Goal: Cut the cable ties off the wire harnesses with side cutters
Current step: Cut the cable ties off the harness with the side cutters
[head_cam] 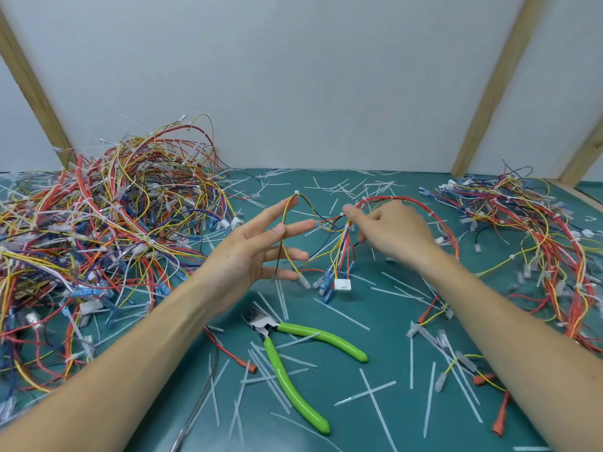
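Both hands held the harness (326,230) aloft: left hand (257,252) fingers spread, right hand (391,233) pinching; side cutters (287,353) lay near; isolate each tie first

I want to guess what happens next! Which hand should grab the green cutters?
Probably the right hand. The left hand has the harness wires threaded through its spread fingers, holding them up. The right hand only pinches a wire, so it could let go and reach the side cutters lying below.
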`<state>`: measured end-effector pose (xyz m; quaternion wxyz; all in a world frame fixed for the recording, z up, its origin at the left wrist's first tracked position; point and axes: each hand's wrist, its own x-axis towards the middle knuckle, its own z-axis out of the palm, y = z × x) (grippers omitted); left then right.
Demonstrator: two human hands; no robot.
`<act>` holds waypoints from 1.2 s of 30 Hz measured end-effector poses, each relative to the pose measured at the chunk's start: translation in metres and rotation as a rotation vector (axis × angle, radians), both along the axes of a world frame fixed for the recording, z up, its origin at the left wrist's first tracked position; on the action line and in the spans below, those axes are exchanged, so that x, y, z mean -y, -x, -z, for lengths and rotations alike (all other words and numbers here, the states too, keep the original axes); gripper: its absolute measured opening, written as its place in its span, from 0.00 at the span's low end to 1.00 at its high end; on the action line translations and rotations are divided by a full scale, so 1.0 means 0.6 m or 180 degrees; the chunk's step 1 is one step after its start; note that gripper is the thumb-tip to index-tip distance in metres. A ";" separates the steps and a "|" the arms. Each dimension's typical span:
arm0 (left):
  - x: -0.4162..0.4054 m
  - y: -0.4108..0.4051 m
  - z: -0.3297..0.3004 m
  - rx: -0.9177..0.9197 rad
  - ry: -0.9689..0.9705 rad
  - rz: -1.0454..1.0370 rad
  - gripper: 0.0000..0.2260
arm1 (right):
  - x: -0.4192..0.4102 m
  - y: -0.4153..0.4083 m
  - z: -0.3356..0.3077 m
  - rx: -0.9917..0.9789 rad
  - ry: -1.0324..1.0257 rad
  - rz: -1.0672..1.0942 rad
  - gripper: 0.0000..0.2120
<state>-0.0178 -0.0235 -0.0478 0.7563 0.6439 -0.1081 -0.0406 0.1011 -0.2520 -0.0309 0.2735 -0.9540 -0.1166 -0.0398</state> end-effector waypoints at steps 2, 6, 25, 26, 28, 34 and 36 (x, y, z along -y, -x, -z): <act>0.003 0.001 0.003 0.0049 -0.0136 0.0017 0.21 | -0.011 -0.005 0.028 0.0114 -0.0298 0.0017 0.31; 0.013 0.005 0.009 0.0153 -0.0397 -0.0091 0.20 | -0.026 -0.011 0.059 -0.0096 -0.1570 -0.0013 0.17; 0.017 -0.007 0.030 0.1028 -0.2094 -0.1915 0.08 | -0.037 0.044 0.039 0.0810 -0.2746 -0.0574 0.08; 0.015 -0.007 0.032 0.1031 -0.2285 -0.2003 0.08 | -0.038 0.047 0.036 0.0773 -0.2774 -0.0590 0.07; 0.012 -0.005 0.032 0.1047 -0.2501 -0.2169 0.07 | -0.041 0.051 0.030 0.0628 -0.2919 -0.0596 0.07; 0.011 -0.008 0.032 0.1051 -0.2342 -0.2436 0.08 | -0.050 0.053 0.018 0.0045 -0.3578 -0.0352 0.06; 0.011 -0.007 0.028 0.1086 -0.2254 -0.2478 0.07 | -0.046 0.048 0.012 -0.0375 -0.3971 -0.0222 0.06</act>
